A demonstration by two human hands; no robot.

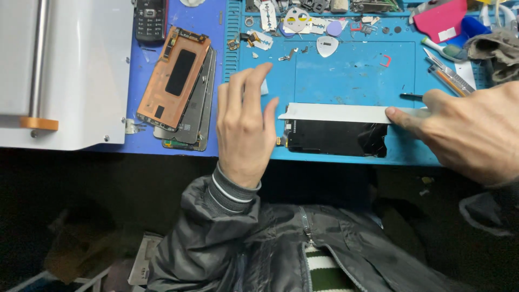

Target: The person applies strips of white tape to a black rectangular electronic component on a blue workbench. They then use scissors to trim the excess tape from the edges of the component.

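Note:
A black phone screen panel (330, 138) lies flat near the front edge of the blue work mat (351, 75). A long white strip (335, 112) lies across its upper edge. My right hand (465, 130) pinches the strip's right end between thumb and fingers. My left hand (246, 127) rests palm down just left of the panel, fingers spread, thumb touching the panel's left edge; it holds nothing.
A stack of phone panels, copper-backed one on top (174, 78), lies left of my left hand. A white machine with an orange-tipped bar (59, 70) fills the far left. A keypad phone (150, 20), picks, small parts, pens (448, 75) and a pink piece (440, 19) crowd the mat's back.

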